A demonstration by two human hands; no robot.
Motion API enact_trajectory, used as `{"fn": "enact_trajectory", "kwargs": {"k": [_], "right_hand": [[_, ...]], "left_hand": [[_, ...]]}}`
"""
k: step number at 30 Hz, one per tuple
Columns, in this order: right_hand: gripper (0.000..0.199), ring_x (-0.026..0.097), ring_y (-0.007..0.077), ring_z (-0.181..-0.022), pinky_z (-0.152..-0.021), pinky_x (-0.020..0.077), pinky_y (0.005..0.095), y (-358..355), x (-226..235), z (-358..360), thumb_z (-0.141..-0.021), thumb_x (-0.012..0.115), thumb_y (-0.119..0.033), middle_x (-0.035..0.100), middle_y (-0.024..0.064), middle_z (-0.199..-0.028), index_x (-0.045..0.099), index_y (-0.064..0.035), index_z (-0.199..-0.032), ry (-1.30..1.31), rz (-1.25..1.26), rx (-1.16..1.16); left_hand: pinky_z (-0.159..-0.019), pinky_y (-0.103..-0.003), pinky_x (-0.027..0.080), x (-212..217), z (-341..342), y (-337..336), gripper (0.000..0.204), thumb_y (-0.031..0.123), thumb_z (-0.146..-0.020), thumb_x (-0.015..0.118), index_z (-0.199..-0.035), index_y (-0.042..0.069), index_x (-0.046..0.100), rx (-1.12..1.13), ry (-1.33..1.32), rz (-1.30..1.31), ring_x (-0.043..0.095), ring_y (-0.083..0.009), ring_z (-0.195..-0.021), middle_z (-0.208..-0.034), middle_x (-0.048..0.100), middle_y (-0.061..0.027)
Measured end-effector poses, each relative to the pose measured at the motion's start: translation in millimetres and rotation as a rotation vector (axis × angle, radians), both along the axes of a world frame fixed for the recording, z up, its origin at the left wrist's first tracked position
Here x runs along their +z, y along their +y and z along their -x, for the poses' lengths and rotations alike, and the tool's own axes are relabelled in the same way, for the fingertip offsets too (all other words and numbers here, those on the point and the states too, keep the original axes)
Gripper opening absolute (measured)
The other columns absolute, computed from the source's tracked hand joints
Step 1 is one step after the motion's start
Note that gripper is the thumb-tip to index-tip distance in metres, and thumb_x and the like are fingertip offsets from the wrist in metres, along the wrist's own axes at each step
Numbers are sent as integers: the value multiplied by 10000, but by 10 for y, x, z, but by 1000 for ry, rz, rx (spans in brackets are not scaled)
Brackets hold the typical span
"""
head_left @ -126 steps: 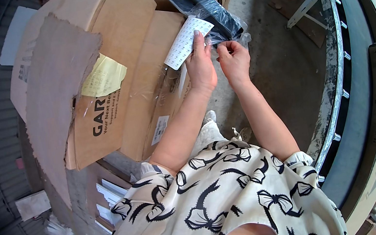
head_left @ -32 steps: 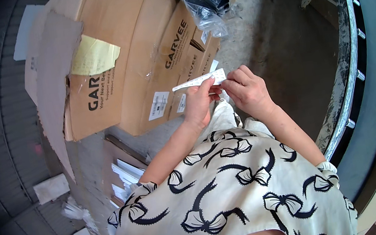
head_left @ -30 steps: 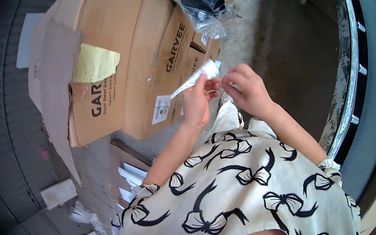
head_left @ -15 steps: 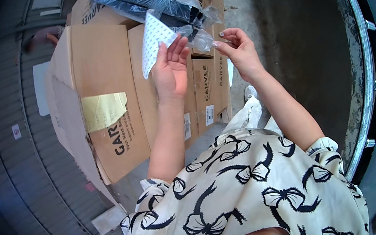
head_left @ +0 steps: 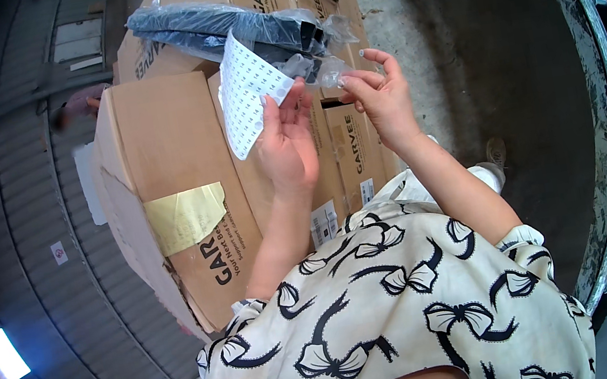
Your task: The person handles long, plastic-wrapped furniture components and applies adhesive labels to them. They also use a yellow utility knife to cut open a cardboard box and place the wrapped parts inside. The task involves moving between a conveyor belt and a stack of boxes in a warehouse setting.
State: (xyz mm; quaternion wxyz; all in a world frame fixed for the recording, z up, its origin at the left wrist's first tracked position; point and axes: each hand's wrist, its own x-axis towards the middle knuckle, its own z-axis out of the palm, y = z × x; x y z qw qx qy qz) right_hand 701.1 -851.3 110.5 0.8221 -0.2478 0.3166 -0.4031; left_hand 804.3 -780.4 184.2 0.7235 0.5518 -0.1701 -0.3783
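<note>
- The right hand (head_left: pixel 383 97) pinches something small at thumb and forefinger, likely a sticker peeled from the sheet; it is too small to tell for certain. Its other fingers are spread.
- The left hand (head_left: pixel 287 144) grips the white sticker sheet (head_left: pixel 247 91) by its lower right edge, holding it upright.
- Both hands are just beside the plastic-wrapped dark bundle (head_left: pixel 230 26) lying on the stacked cardboard boxes (head_left: pixel 171 155).
- Judged step: a label is off the sheet. The next move calls for pressing it flat on the bag's clear plastic end (head_left: pixel 336 69).
- Against half a second ago, the hands sit nearer the bundle and the sheet has turned more edge-up.
</note>
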Motion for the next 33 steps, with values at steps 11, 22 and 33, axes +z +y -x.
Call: {"fn": "enact_trajectory", "kwargs": {"k": [11,22,33], "right_hand": [[588,602,114,-752,-692,484,232,-97,107,-75,-771,665,-68,654,92,-870,320,15,-1240,-35,221,-29],[465,582,124,-866,-660,501,225,-72,111,8,-893,411,-23,524,141,-1214,253,-77,-1327,-157,351,-42],[502,592,142,-814,-598,509,210,-49,-75,64,-869,434,-8,482,143,-1215,246,-79,-1329,-199,224,-60]], "left_hand": [[-942,-469,378,-1,144,47,378,333,-968,356,-1088,32,552,-157,118,15,541,-241,-1049,-1097,609,-101],[-699,-329,534,205,204,-275,354,275,-956,413,-1182,10,476,-84,-298,-25,568,-220,-1014,-1155,555,-120],[-863,-347,497,-73,82,-324,320,178,-923,509,-1183,-5,475,-71,-449,-48,571,-198,-979,-1149,538,-119]]}}
